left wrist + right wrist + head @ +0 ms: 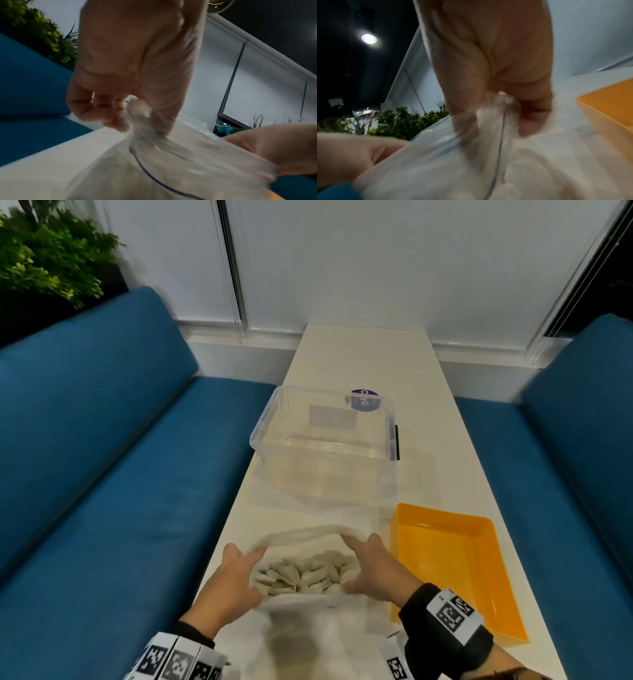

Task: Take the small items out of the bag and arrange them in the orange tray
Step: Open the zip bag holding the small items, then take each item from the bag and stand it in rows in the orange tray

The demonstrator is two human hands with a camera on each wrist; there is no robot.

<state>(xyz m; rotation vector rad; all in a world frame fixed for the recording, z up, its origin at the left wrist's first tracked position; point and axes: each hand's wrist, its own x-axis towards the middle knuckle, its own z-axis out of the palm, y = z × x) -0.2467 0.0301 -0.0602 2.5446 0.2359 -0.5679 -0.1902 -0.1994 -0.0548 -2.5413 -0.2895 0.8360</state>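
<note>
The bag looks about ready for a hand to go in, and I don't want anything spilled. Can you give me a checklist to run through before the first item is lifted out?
1. Bag mouth open: ok, both hands spread it.
2. Left hand grips the left rim: ok.
3. Right hand grips the right rim: ok.
4. Small white items visible inside: ok.
5. Orange tray empty, beside the bag on the right: ok.
6. A hand free to pick: not ok, both hold the bag.
</note>
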